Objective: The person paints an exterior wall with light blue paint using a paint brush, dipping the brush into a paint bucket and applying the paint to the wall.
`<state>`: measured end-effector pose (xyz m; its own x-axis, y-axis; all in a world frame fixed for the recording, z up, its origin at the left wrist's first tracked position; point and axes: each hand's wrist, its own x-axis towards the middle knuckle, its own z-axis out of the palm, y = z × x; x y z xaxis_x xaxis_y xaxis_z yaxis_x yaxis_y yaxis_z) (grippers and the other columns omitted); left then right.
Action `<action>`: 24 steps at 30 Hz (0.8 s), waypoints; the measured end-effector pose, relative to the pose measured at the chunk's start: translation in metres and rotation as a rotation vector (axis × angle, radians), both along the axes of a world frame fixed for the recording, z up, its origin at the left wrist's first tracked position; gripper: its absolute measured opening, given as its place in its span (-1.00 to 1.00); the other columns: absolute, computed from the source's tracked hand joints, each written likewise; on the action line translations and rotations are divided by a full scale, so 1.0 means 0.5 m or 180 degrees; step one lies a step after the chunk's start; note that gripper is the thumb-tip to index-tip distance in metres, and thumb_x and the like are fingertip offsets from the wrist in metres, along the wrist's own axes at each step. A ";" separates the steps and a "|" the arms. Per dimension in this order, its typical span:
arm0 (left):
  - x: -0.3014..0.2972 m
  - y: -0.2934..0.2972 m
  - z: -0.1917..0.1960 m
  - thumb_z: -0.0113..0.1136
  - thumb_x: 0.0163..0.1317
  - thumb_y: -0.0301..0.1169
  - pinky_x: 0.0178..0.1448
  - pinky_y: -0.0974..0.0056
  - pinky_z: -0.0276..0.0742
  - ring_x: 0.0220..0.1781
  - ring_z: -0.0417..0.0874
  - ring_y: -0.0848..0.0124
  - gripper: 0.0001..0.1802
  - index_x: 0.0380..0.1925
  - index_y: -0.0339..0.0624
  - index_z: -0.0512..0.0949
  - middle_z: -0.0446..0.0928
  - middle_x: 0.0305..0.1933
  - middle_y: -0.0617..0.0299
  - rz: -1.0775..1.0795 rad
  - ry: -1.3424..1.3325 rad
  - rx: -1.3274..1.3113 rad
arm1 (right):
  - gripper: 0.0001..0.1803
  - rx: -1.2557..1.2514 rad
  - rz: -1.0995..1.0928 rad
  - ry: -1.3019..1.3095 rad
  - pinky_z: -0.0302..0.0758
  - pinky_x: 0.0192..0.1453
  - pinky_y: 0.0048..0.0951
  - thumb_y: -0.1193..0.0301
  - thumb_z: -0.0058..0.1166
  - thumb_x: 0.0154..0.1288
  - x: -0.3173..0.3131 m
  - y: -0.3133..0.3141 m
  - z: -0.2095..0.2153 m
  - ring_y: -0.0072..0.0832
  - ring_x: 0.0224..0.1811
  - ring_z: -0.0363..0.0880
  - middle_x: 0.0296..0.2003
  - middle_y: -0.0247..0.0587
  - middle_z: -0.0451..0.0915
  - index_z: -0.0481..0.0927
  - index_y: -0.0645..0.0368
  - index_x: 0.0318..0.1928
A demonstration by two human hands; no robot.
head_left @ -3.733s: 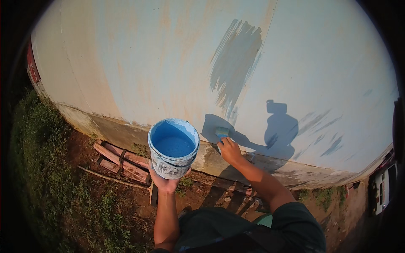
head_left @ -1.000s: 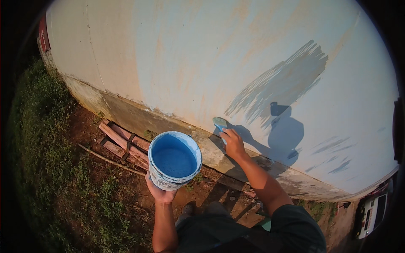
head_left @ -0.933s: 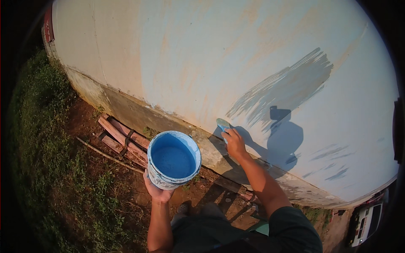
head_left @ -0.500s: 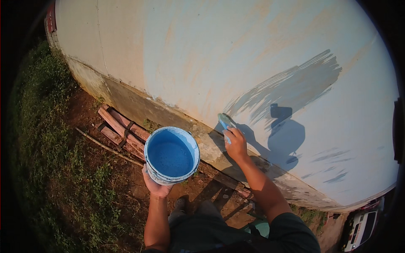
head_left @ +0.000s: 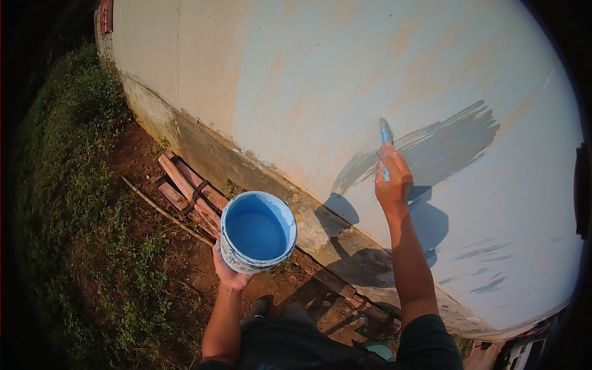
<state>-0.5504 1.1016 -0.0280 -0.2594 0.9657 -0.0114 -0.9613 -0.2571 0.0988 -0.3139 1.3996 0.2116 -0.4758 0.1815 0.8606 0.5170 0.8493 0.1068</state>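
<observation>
My left hand (head_left: pixel 230 274) supports a white bucket (head_left: pixel 246 264) from below and the side, its fingers partly hidden beneath it. Blue paint (head_left: pixel 254 233) fills part of the bucket, and dried paint smears its rim. My right hand (head_left: pixel 394 179) is closed round the blue handle of a paintbrush (head_left: pixel 386 139), bristles pointing up, in front of the wall (head_left: pixel 320 92); whether they touch it I cannot tell. Behind and to the right of this hand, a wet grey-blue patch (head_left: pixel 453 145) of brush strokes darkens the pale wall.
Reddish wooden beams (head_left: pixel 192 192) lie at the wall's foot, a long stick (head_left: pixel 166 214) beside them. Weeds (head_left: pixel 80 246) cover the ground at left. A green container (head_left: pixel 380 351) sits near my legs, and a white vehicle (head_left: pixel 524 356) shows at lower right.
My right hand has lifted the paintbrush up and to the right from the wall's lower edge. The bucket stays in my left hand, slightly shifted right in view as the whole view shifted.
</observation>
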 end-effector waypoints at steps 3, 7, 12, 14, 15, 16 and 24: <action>0.012 -0.005 0.019 -0.09 0.51 0.29 0.39 -0.44 0.61 0.50 0.52 -0.26 -0.11 0.63 -0.05 0.26 0.32 0.62 -0.18 -0.0113 0.0099 0.0294 | -0.77 0.0060 0.0020 0.0233 0.67 0.26 -0.14 0.70 0.30 0.29 -0.002 -0.008 0.024 -0.02 0.21 0.76 0.11 0.10 0.76 0.76 0.35 -0.04; 0.009 -0.019 -0.020 -0.11 0.51 0.30 0.39 -0.41 0.61 0.50 0.53 -0.21 -0.12 0.61 -0.05 0.30 0.36 0.61 -0.12 0.0048 -0.0049 -0.0148 | -0.77 -0.1201 0.0012 0.0623 0.67 0.26 -0.14 0.67 0.32 0.34 -0.027 -0.002 -0.043 -0.02 0.22 0.76 0.15 0.09 0.76 0.76 0.35 -0.01; 0.018 -0.015 -0.018 -0.07 0.50 0.30 0.40 -0.47 0.57 0.52 0.49 -0.25 -0.10 0.61 -0.08 0.29 0.33 0.63 -0.15 -0.0008 -0.0461 -0.0140 | -0.60 -0.2032 0.0564 -0.0749 0.70 0.25 -0.12 0.69 0.36 0.22 -0.020 0.064 -0.233 0.05 0.21 0.72 0.21 0.04 0.72 0.74 0.23 0.09; 0.017 -0.010 -0.021 -0.06 0.50 0.30 0.39 -0.53 0.55 0.53 0.46 -0.31 -0.09 0.62 -0.10 0.28 0.28 0.65 -0.21 -0.0012 -0.0731 -0.0137 | -0.57 -0.2059 0.0520 -0.1785 0.71 0.22 -0.09 0.66 0.38 0.21 -0.020 0.085 -0.279 0.07 0.19 0.72 0.22 0.02 0.71 0.73 0.19 0.11; 0.014 -0.007 -0.029 -0.06 0.50 0.29 0.40 -0.51 0.54 0.53 0.46 -0.29 -0.10 0.61 -0.09 0.30 0.30 0.64 -0.20 -0.0031 -0.0667 -0.0183 | -0.57 -0.2061 0.0522 -0.1799 0.71 0.22 -0.09 0.66 0.38 0.21 -0.016 0.096 -0.270 0.07 0.19 0.72 0.22 0.02 0.71 0.73 0.19 0.11; 0.014 -0.002 -0.035 -0.07 0.51 0.29 0.42 -0.50 0.53 0.54 0.46 -0.28 -0.12 0.60 -0.07 0.32 0.32 0.63 -0.20 -0.0063 -0.0601 -0.0226 | -0.57 -0.2046 0.0418 -0.1734 0.72 0.21 -0.07 0.67 0.38 0.19 -0.005 0.118 -0.248 0.06 0.19 0.72 0.20 0.01 0.72 0.73 0.18 0.09; 0.006 0.049 0.000 -0.09 0.50 0.28 0.46 -0.43 0.54 0.53 0.50 -0.19 -0.12 0.62 -0.05 0.29 0.35 0.63 -0.11 -0.0083 -0.0146 0.0022 | -0.61 -0.0382 0.0677 -0.1223 0.77 0.14 -0.09 0.67 0.39 0.12 -0.047 0.096 0.048 -0.05 0.19 0.75 0.13 -0.03 0.75 0.73 0.20 0.01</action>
<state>-0.5472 1.1261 -0.0281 -0.2334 0.9723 -0.0160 -0.9712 -0.2322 0.0529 -0.3374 1.4477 0.2354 -0.7940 0.1328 0.5932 0.2718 0.9504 0.1510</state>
